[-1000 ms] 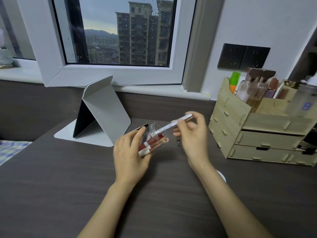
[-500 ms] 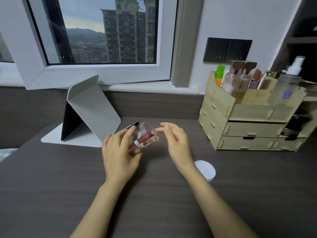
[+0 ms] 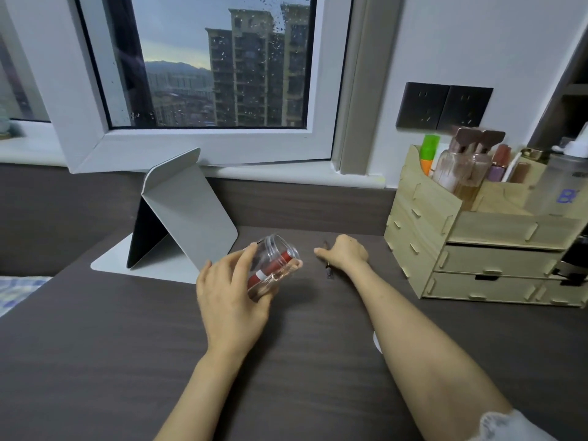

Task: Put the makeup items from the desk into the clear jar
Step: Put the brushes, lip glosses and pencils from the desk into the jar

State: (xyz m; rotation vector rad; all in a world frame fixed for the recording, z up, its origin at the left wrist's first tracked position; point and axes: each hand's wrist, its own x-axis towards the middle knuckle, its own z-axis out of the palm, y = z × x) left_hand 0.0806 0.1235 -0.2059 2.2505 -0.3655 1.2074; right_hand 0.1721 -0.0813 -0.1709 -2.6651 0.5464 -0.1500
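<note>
My left hand (image 3: 229, 294) grips the clear jar (image 3: 274, 252), tilted with its open mouth toward the right, a little above the dark desk (image 3: 111, 345). Inside the jar lie red makeup tubes (image 3: 270, 271) with a white band. My right hand (image 3: 345, 254) is stretched forward, palm down, over a thin dark makeup pencil (image 3: 328, 272) that lies on the desk. The pencil's ends show beyond the hand on both sides. The fingers curl down onto it, and whether they grip it is hidden.
A wooden drawer organizer (image 3: 477, 249) with bottles and tubes stands at the right. A tablet in a grey folding cover (image 3: 184, 211) stands at the back left. The edge of the white jar lid (image 3: 376, 342) shows beside my right forearm.
My right hand put a silver pen-like item into the jar, came out empty, then reached forward and right onto the dark pencil. My left hand has kept hold of the tilted jar.
</note>
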